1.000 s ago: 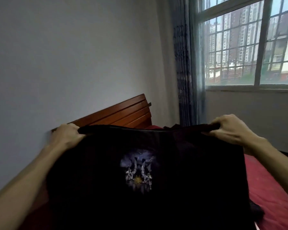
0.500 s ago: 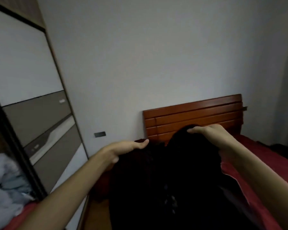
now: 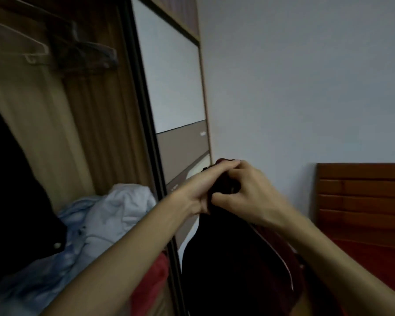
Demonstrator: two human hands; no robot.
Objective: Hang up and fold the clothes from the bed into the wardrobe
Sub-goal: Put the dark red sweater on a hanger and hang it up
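Observation:
A black garment (image 3: 235,258) hangs bunched from both my hands in front of the wardrobe's sliding door (image 3: 176,92). My left hand (image 3: 205,185) holds its top from the left, fingers laid over the cloth and thumb under it. My right hand (image 3: 249,190) pinches the same top edge from the right, fingers curled into the fabric. The two hands touch each other. The open wardrobe bay (image 3: 62,133) lies to the left, with empty hangers (image 3: 87,55) on its rail.
Inside the wardrobe a dark garment (image 3: 12,201) hangs at the left, above a heap of pale blue clothes (image 3: 82,229) and a red item (image 3: 153,279). The wooden headboard (image 3: 363,201) stands at the right against the plain wall (image 3: 306,76).
My view has swung left from the window and bed to the wardrobe. My hands, spread wide on the garment a second ago, have come together, and the garment is now bunched.

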